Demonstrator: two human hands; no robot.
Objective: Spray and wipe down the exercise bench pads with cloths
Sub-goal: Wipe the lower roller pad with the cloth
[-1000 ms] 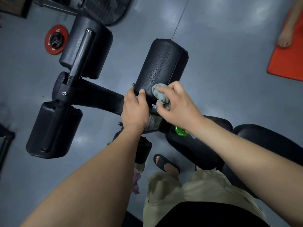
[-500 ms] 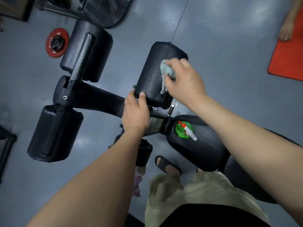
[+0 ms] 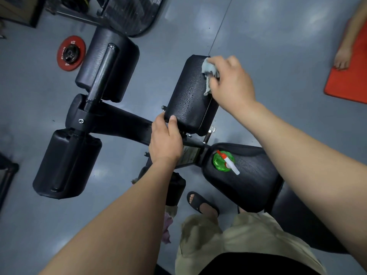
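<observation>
A black roller pad (image 3: 188, 96), wet with droplets, stands in the middle of the view. My right hand (image 3: 231, 82) grips a crumpled grey cloth (image 3: 209, 73) and presses it on the pad's far right corner. My left hand (image 3: 165, 139) holds the pad's near end, thumb on top and fingers curled over its edge. A green spray bottle (image 3: 223, 161) with a red and white nozzle stands on the black seat pad (image 3: 252, 181) under my right forearm.
Two more black roller pads (image 3: 111, 62) (image 3: 65, 163) sit on the frame (image 3: 111, 120) to the left. A red weight plate (image 3: 71, 53) lies on the grey floor. An orange mat (image 3: 351, 76) with another person's foot (image 3: 341, 58) is at the right. My sandalled foot (image 3: 202, 203) is below.
My right hand has swept the cloth from the pad's near end up to its far right corner. My left hand has stayed on the near end.
</observation>
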